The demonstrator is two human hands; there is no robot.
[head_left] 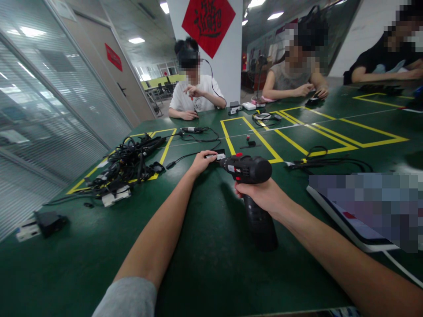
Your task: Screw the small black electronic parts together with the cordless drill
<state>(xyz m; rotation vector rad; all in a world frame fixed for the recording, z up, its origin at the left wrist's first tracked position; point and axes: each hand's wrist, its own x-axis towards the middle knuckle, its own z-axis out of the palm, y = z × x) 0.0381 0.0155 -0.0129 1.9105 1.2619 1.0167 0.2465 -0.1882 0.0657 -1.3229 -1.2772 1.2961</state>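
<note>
A black cordless drill (255,169) with red accents is in my right hand (259,193), fingers wrapped round its grip. Its battery end hangs low over the green table (205,259), and the chuck points left and away from me. Right at the drill's tip is a small black box (222,152) with a white label. My left hand (202,162) grips the near left end of that box against the table. Whether the bit touches the box is too small to tell. Just left of my left hand lies a black cable connector (171,165).
A tangled heap of black cables and adapters (132,160) lies on the left. Yellow tape rectangles (280,160) mark the table. A tablet-like device (350,215) sits at right, near a coiled black cable (330,163). People (198,94) sit across the table.
</note>
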